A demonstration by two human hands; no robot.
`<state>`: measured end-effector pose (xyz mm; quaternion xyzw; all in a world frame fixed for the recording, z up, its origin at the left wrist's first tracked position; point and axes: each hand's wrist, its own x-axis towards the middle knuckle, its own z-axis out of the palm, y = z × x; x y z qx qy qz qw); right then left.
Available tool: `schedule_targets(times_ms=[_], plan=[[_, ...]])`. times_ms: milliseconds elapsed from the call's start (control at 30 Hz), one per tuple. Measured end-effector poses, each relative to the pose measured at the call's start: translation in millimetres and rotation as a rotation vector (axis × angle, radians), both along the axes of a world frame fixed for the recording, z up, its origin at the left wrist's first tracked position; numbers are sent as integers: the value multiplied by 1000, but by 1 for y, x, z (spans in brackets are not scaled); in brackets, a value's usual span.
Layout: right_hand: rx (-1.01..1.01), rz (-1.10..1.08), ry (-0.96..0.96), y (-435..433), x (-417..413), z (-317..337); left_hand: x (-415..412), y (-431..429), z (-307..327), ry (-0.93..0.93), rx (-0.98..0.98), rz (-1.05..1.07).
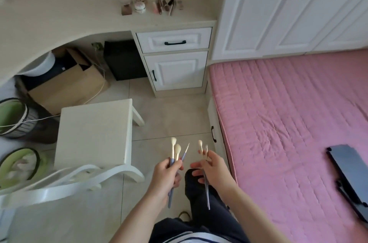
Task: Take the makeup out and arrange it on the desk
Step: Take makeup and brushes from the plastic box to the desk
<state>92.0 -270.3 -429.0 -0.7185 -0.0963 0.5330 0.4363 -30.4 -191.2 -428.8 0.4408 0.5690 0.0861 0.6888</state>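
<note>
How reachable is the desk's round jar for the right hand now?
Probably not yet: the right hand holds makeup brushes and hangs far short of the round jar; bare floor lies between.

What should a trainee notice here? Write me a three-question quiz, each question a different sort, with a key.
1. True or false: the left hand grips three blue-handled brushes.
2. The makeup already set out lies on: A the stool; B the desk; C the bed.
3. Fill in: the right hand holds ___ brushes.
Key: 1 true; 2 B; 3 two.
</note>
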Motion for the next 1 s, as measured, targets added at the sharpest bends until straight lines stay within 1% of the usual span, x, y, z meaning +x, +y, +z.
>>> schedule_targets(times_ms=[267, 433, 700, 800, 1000], plan=[[-8, 76, -59, 90, 106, 9, 108, 85, 15, -63, 22, 55], [12, 92, -85, 141, 159, 14, 153, 128, 13, -76, 30, 116], [8, 84, -54, 209, 198, 7, 183, 191, 4, -113, -25, 215], [18, 79, -66, 240, 210, 4, 196, 224, 2, -141, -38, 208], [25, 17, -74, 320, 232, 8, 224, 316, 9, -131, -4, 142]])
